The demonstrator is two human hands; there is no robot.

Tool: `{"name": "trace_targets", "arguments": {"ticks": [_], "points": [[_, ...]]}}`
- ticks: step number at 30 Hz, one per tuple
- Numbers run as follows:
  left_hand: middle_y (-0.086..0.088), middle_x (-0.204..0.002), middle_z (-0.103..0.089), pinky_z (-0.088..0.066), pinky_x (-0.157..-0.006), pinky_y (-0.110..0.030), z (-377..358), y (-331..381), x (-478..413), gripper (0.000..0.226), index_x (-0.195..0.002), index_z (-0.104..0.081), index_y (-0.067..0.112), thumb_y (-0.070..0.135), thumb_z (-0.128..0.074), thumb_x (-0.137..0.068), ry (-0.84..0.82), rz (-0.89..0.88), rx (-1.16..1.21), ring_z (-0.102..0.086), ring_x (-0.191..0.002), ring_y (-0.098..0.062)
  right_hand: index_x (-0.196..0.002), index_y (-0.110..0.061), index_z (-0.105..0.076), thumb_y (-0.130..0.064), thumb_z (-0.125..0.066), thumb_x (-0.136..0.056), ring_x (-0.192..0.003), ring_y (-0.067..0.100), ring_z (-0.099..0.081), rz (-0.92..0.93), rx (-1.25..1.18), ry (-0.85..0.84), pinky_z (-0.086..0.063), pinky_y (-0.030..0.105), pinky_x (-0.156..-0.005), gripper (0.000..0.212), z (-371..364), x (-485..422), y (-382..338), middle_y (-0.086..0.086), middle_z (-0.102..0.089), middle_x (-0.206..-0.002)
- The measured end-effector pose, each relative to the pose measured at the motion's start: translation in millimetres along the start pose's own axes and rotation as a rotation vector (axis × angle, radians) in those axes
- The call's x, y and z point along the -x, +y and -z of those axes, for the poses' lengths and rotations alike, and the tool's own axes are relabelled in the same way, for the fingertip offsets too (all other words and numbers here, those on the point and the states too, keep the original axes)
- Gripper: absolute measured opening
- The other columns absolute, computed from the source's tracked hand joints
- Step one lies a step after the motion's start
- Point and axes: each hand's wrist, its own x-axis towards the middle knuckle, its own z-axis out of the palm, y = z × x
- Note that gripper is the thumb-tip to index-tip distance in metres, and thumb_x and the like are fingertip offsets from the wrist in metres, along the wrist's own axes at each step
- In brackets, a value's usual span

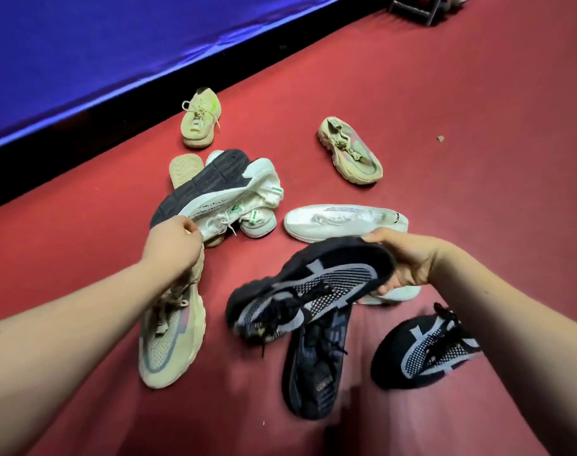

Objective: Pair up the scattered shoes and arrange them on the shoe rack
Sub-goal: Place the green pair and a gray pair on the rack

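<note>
1. The left hand (173, 250) keeps a pinching grip on the beige sneaker (171, 334) at its heel collar, low over the floor (445, 126).
2. The right hand (408, 258) has its grip wrapped round the heel of the black mesh sneaker (310, 291).
3. Both look light and soft-sided; the heels seem the firmest holds.

Black mesh sneaker (313, 284) held tilted, its match (425, 353) lying right, beige sneaker (171, 340) held

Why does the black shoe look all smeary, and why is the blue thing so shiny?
Head view: the black shoe in the right hand is smeared by motion blur, and the beige shoe in the left hand is a little soft too. Head view: light bounces off the glossy blue cloth, leaving bright glare streaks along its folds. The wide lens slightly curves its edge.
</note>
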Motion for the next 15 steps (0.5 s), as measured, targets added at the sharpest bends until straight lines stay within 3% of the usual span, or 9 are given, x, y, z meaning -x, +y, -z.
{"name": "trace_targets", "arguments": {"ticks": [2,3,5,7,10,11,15], "points": [[-0.010,-0.088,-0.070,-0.041,-0.071,-0.030,-3.6,2.4,2.8,0.013,-0.083,-0.064,0.018,0.020,-0.050,-0.082,-0.036,-0.008,-0.003,-0.061,-0.092,-0.031,-0.088,-0.007,-0.070,-0.045,-0.060,-0.085,-0.055,0.019,-0.067,0.077,-0.074,0.190,-0.056,0.022,-0.048,0.040,-5.5,-15.9,-6.5,0.014,-0.070,-0.073],[-0.009,-0.090,-0.070,-0.044,-0.073,-0.031,-4.7,4.6,4.5,0.013,-0.084,-0.064,0.020,0.023,-0.051,-0.082,-0.045,-0.004,-0.005,-0.062,-0.092,-0.030,-0.093,-0.005,-0.064,-0.040,-0.055,-0.091,-0.060,0.022,-0.069,0.155,-0.237,0.325,-0.058,0.023,-0.051,0.037,-2.0,-25.3,-9.4,0.018,-0.068,-0.080],[-0.010,-0.091,-0.071,-0.047,-0.077,-0.033,-5.8,11.6,7.7,0.013,-0.085,-0.064,0.021,0.026,-0.052,-0.083,-0.043,-0.036,-0.032,-0.063,-0.091,-0.030,-0.093,-0.002,-0.058,-0.033,-0.053,-0.094,-0.069,0.030,-0.067,0.289,-0.480,0.548,-0.059,0.026,-0.054,0.031,11.9,-38.1,-12.7,0.023,-0.060,-0.095],[-0.011,-0.088,-0.070,-0.045,-0.075,-0.032,-9.3,18.5,13.2,0.014,-0.087,-0.065,0.015,0.023,-0.054,-0.086,-0.076,-0.097,-0.075,-0.063,-0.090,-0.030,-0.092,-0.002,-0.056,-0.028,-0.052,-0.094,-0.067,0.028,-0.065,0.293,-0.440,0.679,-0.057,0.026,-0.052,0.026,29.8,-35.0,-7.3,0.021,-0.060,-0.090],[-0.013,-0.087,-0.071,-0.046,-0.076,-0.032,-16.1,24.4,24.2,0.012,-0.082,-0.066,0.012,0.020,-0.058,-0.086,-0.198,-0.171,-0.120,-0.065,-0.087,-0.030,-0.080,-0.006,-0.053,-0.017,-0.049,-0.094,-0.042,0.016,-0.056,0.225,-0.309,0.785,-0.041,0.019,-0.040,0.018,47.2,-23.0,20.3,0.011,-0.058,-0.055],[-0.014,-0.087,-0.072,-0.047,-0.078,-0.032,-19.3,25.6,27.3,0.012,-0.081,-0.067,0.011,0.019,-0.059,-0.086,-0.239,-0.185,-0.133,-0.066,-0.086,-0.030,-0.078,-0.006,-0.051,-0.013,-0.049,-0.093,-0.037,0.016,-0.052,0.189,-0.273,0.794,-0.038,0.017,-0.038,0.017,52.4,-19.9,32.3,0.010,-0.054,-0.052],[-0.013,-0.088,-0.073,-0.050,-0.082,-0.031,-31.6,35.2,35.9,0.020,-0.084,-0.068,0.007,0.024,-0.058,-0.087,-0.332,-0.231,-0.179,-0.067,-0.087,-0.029,-0.076,-0.009,-0.049,-0.018,-0.048,-0.095,-0.039,0.016,-0.054,0.071,-0.133,0.793,-0.033,0.019,-0.041,0.020,63.9,-11.4,61.9,0.013,-0.057,-0.066]]}}
